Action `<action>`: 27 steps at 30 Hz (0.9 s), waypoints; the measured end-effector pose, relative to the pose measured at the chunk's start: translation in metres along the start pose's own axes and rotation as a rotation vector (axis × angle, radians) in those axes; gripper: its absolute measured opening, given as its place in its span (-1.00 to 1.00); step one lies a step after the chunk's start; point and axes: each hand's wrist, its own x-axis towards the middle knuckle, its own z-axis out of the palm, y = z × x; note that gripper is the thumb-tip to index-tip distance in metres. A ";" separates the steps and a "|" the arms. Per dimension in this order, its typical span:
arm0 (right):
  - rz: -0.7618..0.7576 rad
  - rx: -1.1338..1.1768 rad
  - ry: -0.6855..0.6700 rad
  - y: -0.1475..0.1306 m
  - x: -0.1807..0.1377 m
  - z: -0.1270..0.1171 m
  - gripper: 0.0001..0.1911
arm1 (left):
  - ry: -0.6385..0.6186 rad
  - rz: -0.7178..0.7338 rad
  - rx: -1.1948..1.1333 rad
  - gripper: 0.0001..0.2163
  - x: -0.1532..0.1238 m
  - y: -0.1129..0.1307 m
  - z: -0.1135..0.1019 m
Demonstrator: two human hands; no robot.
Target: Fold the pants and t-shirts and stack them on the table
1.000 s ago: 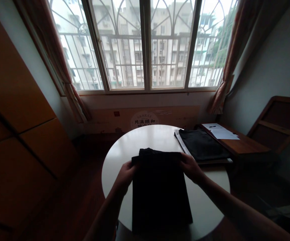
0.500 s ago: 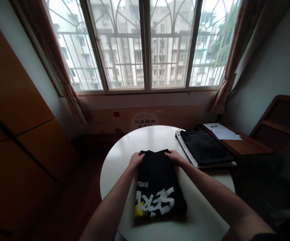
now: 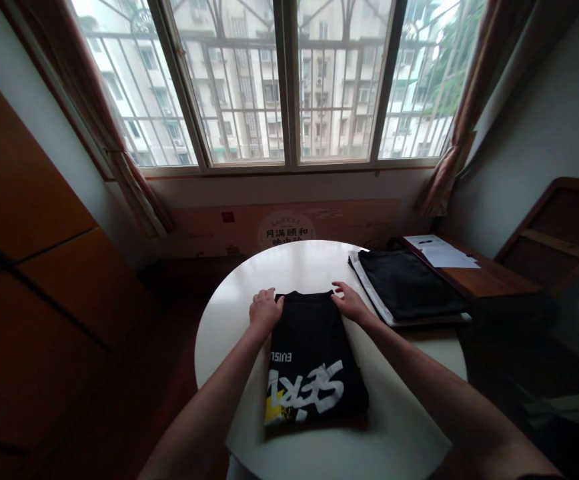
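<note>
A black T-shirt (image 3: 309,333), folded into a rectangle, lies flat on the round white table (image 3: 239,287). White lettering and a yellow patch, upside down to me, show at its near end. At the far left corner of the shirt, my left hand (image 3: 265,309) rests with its fingers apart, the thumb by the fabric's edge. My right hand (image 3: 348,303) is at the far right corner, fingers spread and thumb near the edge. Neither hand grips the cloth.
To the right, a stack of folded dark and white clothes (image 3: 409,283) sits at the table's edge. Beyond it are papers (image 3: 442,253) on a wooden surface (image 3: 499,277). A wooden cabinet (image 3: 24,267) stands on the left, and a barred window (image 3: 289,87) is ahead.
Both hands have let go of the shirt's far corners and opened their fingers. The shirt's far edge now lies flatter. The view has tilted slightly downward.
</note>
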 end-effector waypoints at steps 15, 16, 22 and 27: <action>-0.290 -0.728 -0.678 -0.022 -0.168 0.005 -0.24 | -0.237 0.213 0.276 -0.37 -0.051 0.002 0.033; -0.275 -0.720 -0.678 -0.020 -0.171 0.000 -0.23 | -0.238 0.205 0.277 -0.37 -0.046 0.001 0.033; -0.228 -0.663 -0.715 -0.022 -0.195 -0.023 -0.02 | -0.188 0.232 0.273 -0.40 -0.030 0.007 0.027; -0.212 -0.626 -0.685 -0.026 -0.204 -0.026 -0.07 | -0.211 0.504 0.183 -0.44 -0.031 0.036 0.035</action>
